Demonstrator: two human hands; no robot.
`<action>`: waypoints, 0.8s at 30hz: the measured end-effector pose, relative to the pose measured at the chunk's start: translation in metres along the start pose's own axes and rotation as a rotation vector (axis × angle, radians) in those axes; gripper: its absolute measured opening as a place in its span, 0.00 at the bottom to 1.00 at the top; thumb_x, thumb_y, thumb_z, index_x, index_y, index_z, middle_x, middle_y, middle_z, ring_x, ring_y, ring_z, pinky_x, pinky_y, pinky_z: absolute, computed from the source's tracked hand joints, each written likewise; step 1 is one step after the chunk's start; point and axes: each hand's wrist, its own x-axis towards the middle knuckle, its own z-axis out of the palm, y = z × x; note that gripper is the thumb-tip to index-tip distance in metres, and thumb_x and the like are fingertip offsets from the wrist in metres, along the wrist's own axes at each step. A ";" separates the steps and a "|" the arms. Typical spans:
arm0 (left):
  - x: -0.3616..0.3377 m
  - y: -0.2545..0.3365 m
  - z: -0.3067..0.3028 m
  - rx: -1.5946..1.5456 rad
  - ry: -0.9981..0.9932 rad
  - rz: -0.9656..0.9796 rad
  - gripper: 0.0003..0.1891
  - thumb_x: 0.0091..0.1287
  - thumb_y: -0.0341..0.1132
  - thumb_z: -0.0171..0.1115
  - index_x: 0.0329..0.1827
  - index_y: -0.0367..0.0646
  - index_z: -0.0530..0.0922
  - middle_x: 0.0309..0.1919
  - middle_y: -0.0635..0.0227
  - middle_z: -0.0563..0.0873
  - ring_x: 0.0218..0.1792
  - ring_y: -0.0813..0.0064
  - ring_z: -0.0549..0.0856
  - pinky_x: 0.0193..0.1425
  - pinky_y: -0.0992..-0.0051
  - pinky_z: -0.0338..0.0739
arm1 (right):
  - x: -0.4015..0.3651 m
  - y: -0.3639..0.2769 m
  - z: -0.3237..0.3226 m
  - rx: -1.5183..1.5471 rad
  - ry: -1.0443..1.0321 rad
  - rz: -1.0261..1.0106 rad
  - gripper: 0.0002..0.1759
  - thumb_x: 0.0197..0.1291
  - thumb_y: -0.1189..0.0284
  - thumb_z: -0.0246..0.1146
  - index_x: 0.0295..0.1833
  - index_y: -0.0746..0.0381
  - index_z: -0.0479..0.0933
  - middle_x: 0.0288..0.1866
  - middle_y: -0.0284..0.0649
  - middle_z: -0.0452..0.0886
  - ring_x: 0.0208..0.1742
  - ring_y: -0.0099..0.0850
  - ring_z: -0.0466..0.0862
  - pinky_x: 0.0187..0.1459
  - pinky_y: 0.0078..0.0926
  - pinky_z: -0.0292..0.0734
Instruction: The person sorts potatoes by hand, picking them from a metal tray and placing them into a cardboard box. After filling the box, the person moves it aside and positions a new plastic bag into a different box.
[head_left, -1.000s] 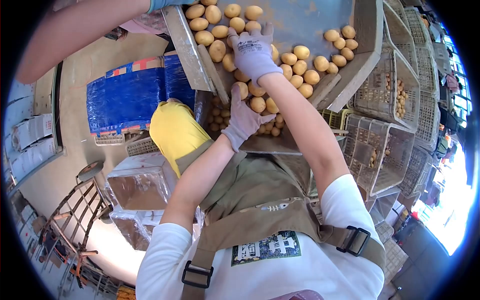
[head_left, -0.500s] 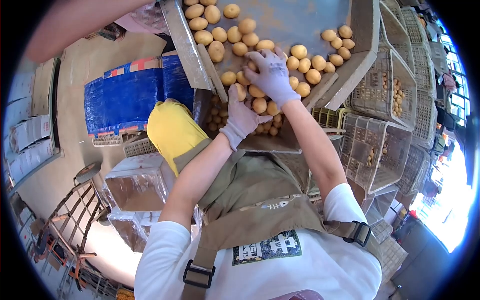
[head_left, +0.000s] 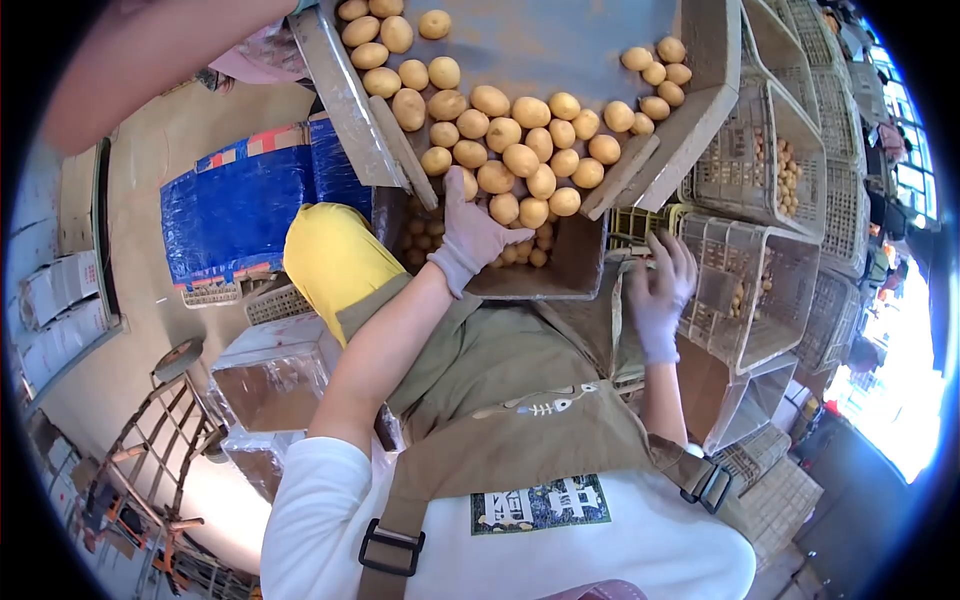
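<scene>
Many yellow potatoes [head_left: 521,160] lie packed at the lower mouth of a metal chute [head_left: 560,50]. My left hand [head_left: 470,232], in a pale glove, is at that mouth with fingers stretched upward and thumb out to the side. Its fingertips touch the lowest potatoes at the left, and nothing is gripped in it. Below the mouth, more potatoes sit in a bin [head_left: 575,265], partly covered by my left hand. My right hand [head_left: 663,295], also gloved, is off to the right beside the crates. Its fingers are apart and no potato shows in it.
Stacked plastic crates [head_left: 745,290] line the right side, some with potatoes inside. Another person's arm [head_left: 150,75] reaches in at upper left. A blue-wrapped stack [head_left: 240,210], wrapped boxes [head_left: 270,370] and a metal cart [head_left: 150,450] stand on the left.
My right hand has left the potatoes at the chute mouth and swung down and right to the crates. My left hand stays at the mouth. The view has shifted slightly.
</scene>
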 end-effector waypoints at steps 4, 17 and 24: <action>0.007 -0.001 -0.015 -0.068 0.009 -0.167 0.46 0.71 0.75 0.41 0.84 0.55 0.54 0.82 0.66 0.58 0.81 0.55 0.61 0.71 0.35 0.69 | 0.058 -0.081 0.029 0.281 -0.032 -0.346 0.24 0.54 0.69 0.70 0.59 0.55 0.82 0.65 0.45 0.78 0.67 0.49 0.75 0.71 0.55 0.64; -0.006 0.003 0.000 0.006 0.395 -0.074 0.36 0.72 0.67 0.54 0.77 0.57 0.65 0.72 0.69 0.73 0.72 0.62 0.72 0.72 0.47 0.70 | 0.128 -0.086 0.085 -0.211 -0.299 -0.258 0.21 0.57 0.54 0.68 0.56 0.42 0.87 0.78 0.48 0.68 0.76 0.51 0.66 0.74 0.61 0.51; 0.006 -0.006 -0.023 -0.038 0.041 -0.121 0.42 0.72 0.72 0.39 0.84 0.60 0.57 0.82 0.67 0.61 0.82 0.52 0.59 0.74 0.29 0.59 | 0.161 -0.175 0.108 0.027 -0.174 -0.559 0.21 0.60 0.60 0.66 0.60 0.46 0.81 0.66 0.43 0.80 0.70 0.43 0.75 0.74 0.65 0.51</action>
